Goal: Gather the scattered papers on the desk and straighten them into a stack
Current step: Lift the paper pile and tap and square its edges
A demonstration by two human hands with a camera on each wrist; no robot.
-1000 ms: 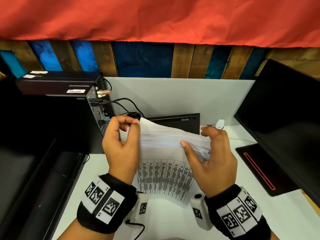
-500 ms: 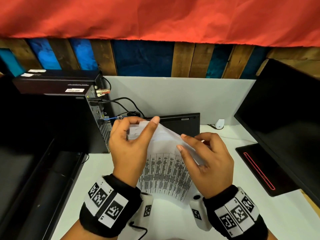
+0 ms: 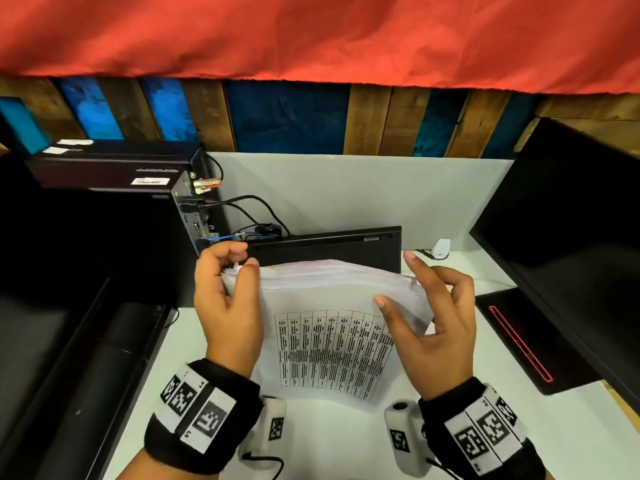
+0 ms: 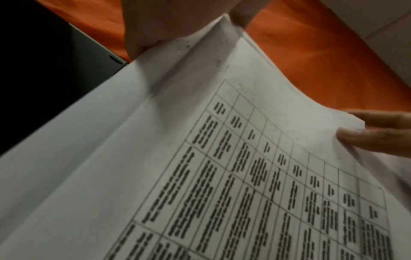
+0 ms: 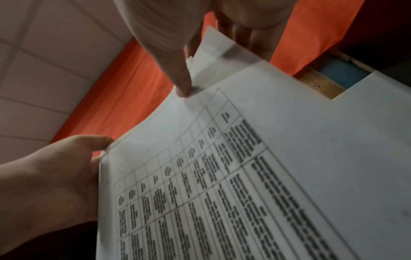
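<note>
At far left, a dark open tray (image 3: 86,358) runs along the edge of the white desk (image 3: 519,438); its contents cannot be made out in the shadow. Behind it stands a black desktop computer case (image 3: 145,216) with dark cables (image 3: 249,206) plugged into its rear face.

The left hand (image 3: 227,306), wearing a black wristband with printed square markers (image 3: 197,414), grips the upper left corner of the stack of white paper sheets (image 3: 332,327): thumb on the near face, curled fingers behind. In the left wrist view the same hand (image 4: 155,26) pinches that corner of the stack (image 4: 200,158).

The stack is held upright above the middle of the desk, between the two hands, its lower edge close to the desk surface; whether it touches cannot be told. The front sheet carries a printed table of black text, and the top edges of the sheets are fanned and uneven. Behind the stack lies a flat black device (image 3: 329,247) against the white partition panel (image 3: 363,195).

The right hand (image 3: 433,327), with a matching marker wristband (image 3: 485,434), holds the upper right corner, thumb pressed on the front sheet, fingers spread and partly curled behind. In the right wrist view the thumb tip of this hand (image 5: 200,44) bears on the stack (image 5: 244,176).

At right, a black monitor (image 3: 571,237) stands on a base with a red light strip (image 3: 519,344). A red cloth (image 3: 311,36) hangs above the blue and brown wooden planks (image 3: 287,116).
</note>
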